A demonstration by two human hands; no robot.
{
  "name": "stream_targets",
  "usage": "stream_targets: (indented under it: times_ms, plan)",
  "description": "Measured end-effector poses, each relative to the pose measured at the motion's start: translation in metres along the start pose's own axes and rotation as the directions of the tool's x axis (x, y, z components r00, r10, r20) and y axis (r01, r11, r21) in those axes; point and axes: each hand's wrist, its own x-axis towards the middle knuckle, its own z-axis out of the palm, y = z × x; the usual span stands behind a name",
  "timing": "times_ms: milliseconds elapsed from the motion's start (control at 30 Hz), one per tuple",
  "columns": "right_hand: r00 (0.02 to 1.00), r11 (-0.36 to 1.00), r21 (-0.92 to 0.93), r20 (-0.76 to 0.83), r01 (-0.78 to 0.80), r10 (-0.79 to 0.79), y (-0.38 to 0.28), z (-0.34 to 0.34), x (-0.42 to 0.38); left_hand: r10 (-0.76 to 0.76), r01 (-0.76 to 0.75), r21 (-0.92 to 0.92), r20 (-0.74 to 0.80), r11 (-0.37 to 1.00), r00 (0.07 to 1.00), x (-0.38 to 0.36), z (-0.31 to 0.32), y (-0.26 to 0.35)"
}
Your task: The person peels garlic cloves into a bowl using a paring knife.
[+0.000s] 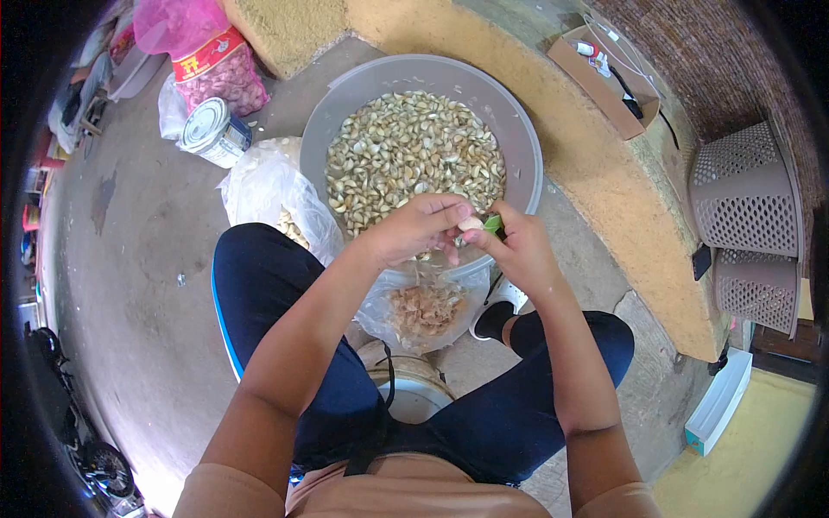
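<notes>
Over the near rim of a large grey basin [314,129], my two hands meet. My left hand [419,230] pinches a pale garlic clove [471,224] between thumb and fingers. Closed around a small green tool [493,225], my right hand [525,252] has its thumb up against the clove; fingers hide most of the tool. Many unpeeled garlic cloves [414,147] fill the basin's bottom. Below my hands, a clear plastic bag holds papery garlic skins [427,309]. Left of the basin, peeled cloves [292,228] show in the mouth of a white plastic bag [275,186].
A paint can [216,134] and a pink mesh sack of garlic [226,78] stand at upper left. The yellow concrete ledge [596,190] runs along the right, with a cardboard box [604,82] on it. Brown perforated plastic chairs [749,207] are at far right.
</notes>
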Motion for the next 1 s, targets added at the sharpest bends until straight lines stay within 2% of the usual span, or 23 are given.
stream_targets:
  times_ms: [100, 300, 400, 600, 700, 800, 900, 1000]
  plan:
    - [1.000, 0.999, 0.038, -0.016, 0.018, -0.017, 0.0022, 0.0017, -0.0004, 0.006, -0.006, -0.055, 0.002, 0.998, 1.000, -0.0005, 0.0007, -0.0009]
    - [1.000, 0.998, 0.052, 0.012, 0.021, -0.022, -0.0006, -0.0005, -0.0007, 0.015, -0.014, -0.034, 0.036, 0.999, 0.999, -0.0004, -0.0008, 0.0002]
    - [0.997, 0.997, -0.003, -0.011, 0.071, -0.071, -0.0013, -0.0001, -0.0014, 0.015, -0.014, -0.033, 0.035, 0.999, 0.999, -0.0007, -0.0008, -0.0004]
    - [0.992, 0.994, 0.013, -0.062, 0.106, -0.105, 0.0034, 0.0052, -0.0019, 0.035, -0.034, -0.019, 0.020, 0.999, 0.999, -0.0002, -0.0001, -0.0007]
    - [1.000, 0.999, 0.029, -0.001, 0.030, -0.030, -0.0027, 0.0015, -0.0027, 0.058, -0.058, -0.024, -0.002, 0.998, 0.998, -0.0013, 0.0032, 0.0007]
    - [0.992, 0.949, 0.297, 0.098, -0.106, 0.080, 0.0021, 0.0044, -0.0039, 0.075, -0.075, 0.026, 0.001, 0.997, 0.997, -0.0010, 0.0041, 0.0010]
    - [0.990, 0.913, 0.393, 0.119, -0.114, 0.073, 0.0033, 0.0049, -0.0041, 0.080, -0.081, 0.042, 0.020, 0.996, 0.997, -0.0005, 0.0016, -0.0007]
    - [0.995, 0.931, 0.355, 0.072, -0.086, 0.064, 0.0063, 0.0084, -0.0043, 0.070, -0.070, 0.011, -0.003, 0.997, 0.998, 0.0004, 0.0017, -0.0026]
